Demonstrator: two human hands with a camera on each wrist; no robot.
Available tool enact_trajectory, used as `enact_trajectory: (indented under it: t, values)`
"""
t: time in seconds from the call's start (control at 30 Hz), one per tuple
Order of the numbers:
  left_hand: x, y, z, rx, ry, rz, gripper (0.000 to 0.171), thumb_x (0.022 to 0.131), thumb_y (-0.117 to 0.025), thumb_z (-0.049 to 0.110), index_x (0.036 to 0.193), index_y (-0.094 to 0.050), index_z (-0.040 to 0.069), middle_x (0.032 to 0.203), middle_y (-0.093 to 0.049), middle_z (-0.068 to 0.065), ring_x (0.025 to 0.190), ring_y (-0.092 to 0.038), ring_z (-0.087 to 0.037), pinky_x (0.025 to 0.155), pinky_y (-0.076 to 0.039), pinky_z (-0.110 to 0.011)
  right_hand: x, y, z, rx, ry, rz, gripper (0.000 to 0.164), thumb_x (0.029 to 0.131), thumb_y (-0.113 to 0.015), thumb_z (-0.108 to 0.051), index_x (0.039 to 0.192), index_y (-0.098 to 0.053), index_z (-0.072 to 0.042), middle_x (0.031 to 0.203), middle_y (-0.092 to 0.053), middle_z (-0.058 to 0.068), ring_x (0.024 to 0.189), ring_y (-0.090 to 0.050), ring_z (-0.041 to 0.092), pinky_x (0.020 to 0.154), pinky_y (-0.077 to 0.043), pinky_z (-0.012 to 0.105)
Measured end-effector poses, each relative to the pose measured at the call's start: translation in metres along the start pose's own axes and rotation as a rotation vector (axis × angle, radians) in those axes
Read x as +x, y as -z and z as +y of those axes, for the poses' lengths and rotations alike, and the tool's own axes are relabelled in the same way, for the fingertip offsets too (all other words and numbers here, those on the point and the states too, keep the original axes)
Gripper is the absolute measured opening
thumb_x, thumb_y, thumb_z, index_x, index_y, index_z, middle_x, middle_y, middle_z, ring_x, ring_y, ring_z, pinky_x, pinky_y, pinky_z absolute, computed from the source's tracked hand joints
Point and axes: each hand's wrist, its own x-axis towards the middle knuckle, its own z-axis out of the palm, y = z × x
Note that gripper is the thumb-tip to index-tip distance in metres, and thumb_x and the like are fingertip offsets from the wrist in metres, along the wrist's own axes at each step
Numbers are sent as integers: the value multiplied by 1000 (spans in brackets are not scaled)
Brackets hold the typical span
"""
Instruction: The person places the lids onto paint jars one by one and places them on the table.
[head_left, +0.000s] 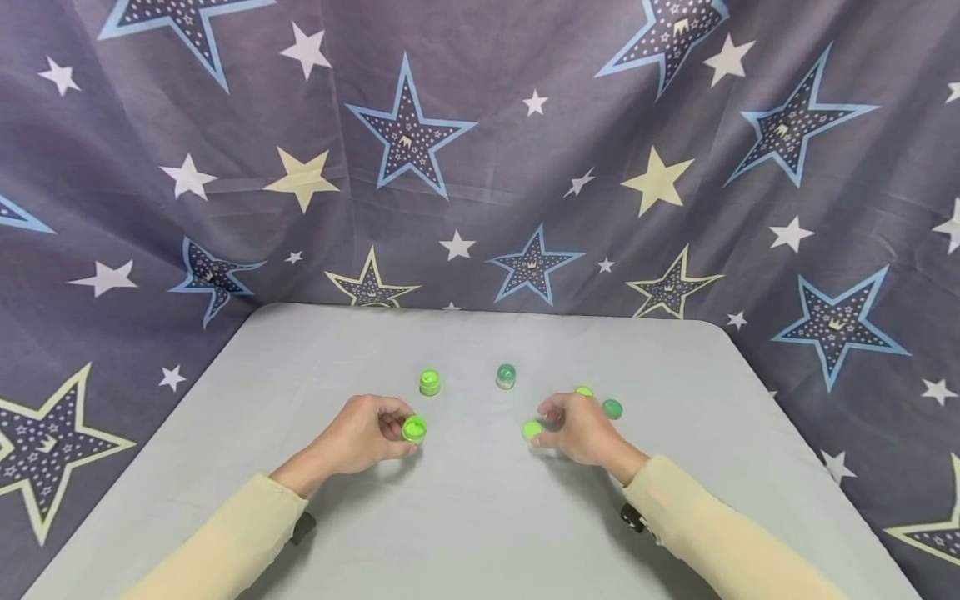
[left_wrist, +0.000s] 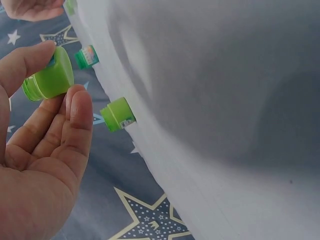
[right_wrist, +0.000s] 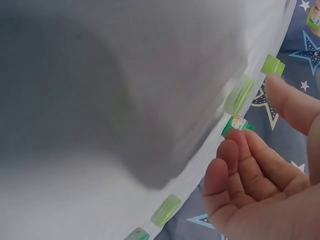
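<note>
My left hand (head_left: pixel 369 433) holds a small lime-green paint pot (head_left: pixel 414 429) without its lid, pinched between thumb and fingers above the table. In the left wrist view, the thumb presses the side of the pot (left_wrist: pixel 50 80). My right hand (head_left: pixel 581 429) is at a lime-green lid (head_left: pixel 532 429). In the right wrist view, the lid (right_wrist: pixel 241 95) looks blurred between the spread thumb and fingers, with a gap beside the thumb. Farther back stand another lime-green pot (head_left: pixel 430 382) and a dark green pot (head_left: pixel 506 376).
Beyond my right hand lie a second lime-green lid (head_left: pixel 584 390) and a dark green lid (head_left: pixel 612 408). Everything rests on a pale cloth-covered table (head_left: pixel 465 517). A dark curtain (head_left: pixel 480 208) with stars hangs behind the table and along both sides.
</note>
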Motion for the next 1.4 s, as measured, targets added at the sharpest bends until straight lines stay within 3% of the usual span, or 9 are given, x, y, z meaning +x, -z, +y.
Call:
enact_trajectory:
  t: [0.63, 1.1, 1.4]
  values:
    - [0, -1, 1, 3, -1, -9, 26, 68, -85, 13, 89, -70, 17, 78, -64, 5, 73, -61, -17, 65, -52, -24, 4, -12, -6, 11, -66, -72, 42, 68, -85, -17, 105, -68, -8, 92, -62, 1, 82, -57, 15, 73, -52, 31]
    - [0, -5, 4, 10, -1, -26, 27, 67, -85, 11, 89, -70, 17, 77, -64, 5, 72, -60, -15, 65, -52, -24, 2, -14, -11, 3, -95, -54, 32, 69, -84, -17, 97, -69, -13, 86, -60, -1, 78, -55, 15, 67, -50, 30]
    - [1, -7, 5, 15, -12, -33, 26, 68, -85, 13, 89, -70, 18, 78, -65, 7, 73, -61, -13, 67, -53, -24, -1, -11, -13, 34, -72, -45, 34, 69, -85, -17, 99, -69, -13, 87, -59, -1, 79, -55, 16, 66, -49, 29]
